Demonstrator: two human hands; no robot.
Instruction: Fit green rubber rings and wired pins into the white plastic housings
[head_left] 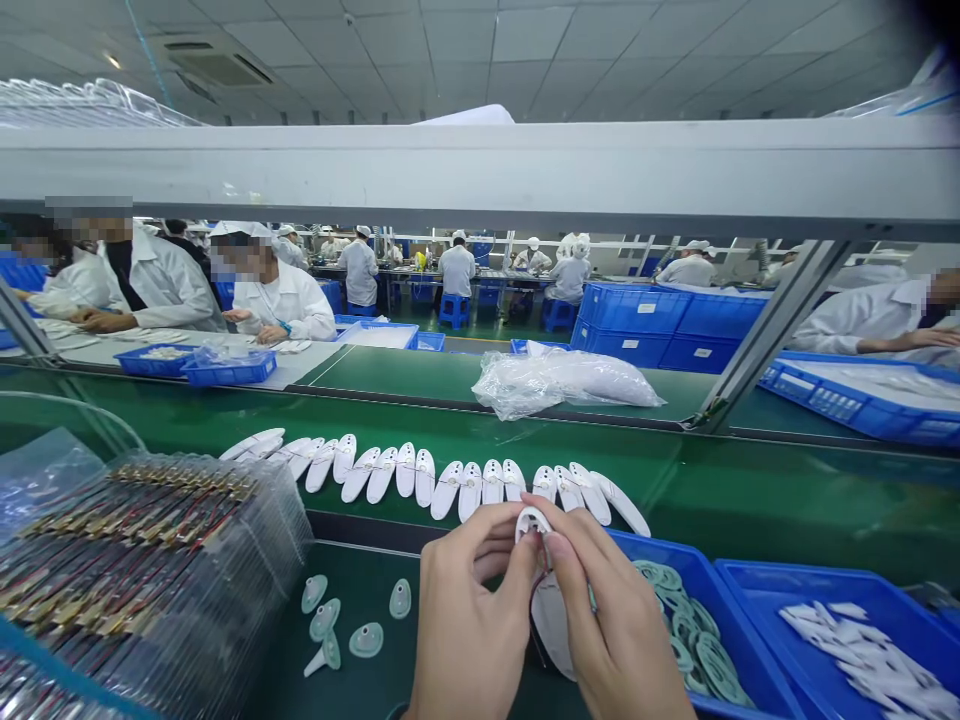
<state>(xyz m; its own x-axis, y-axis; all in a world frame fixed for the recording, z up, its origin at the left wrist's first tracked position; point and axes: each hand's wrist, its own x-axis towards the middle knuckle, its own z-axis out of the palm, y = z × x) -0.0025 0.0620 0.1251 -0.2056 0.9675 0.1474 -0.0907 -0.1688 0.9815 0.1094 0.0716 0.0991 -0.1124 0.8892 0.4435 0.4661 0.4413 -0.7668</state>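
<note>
Bare left hand (pixel 472 625) and right hand (pixel 619 625) enter at 6 o'clock. Slim fingers (pixel 577 590), short trimmed nails (pixel 553 547). Both wrists run out of frame at the bottom edge, so sleeves and cuffs stay hidden.

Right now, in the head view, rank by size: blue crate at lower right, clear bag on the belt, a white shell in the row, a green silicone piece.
Blue plastic crate and clear plastic bag lead, their order unsure because the crate is nearer. Then the white plastic shell, then the green silicone piece, though those two look close.
</note>
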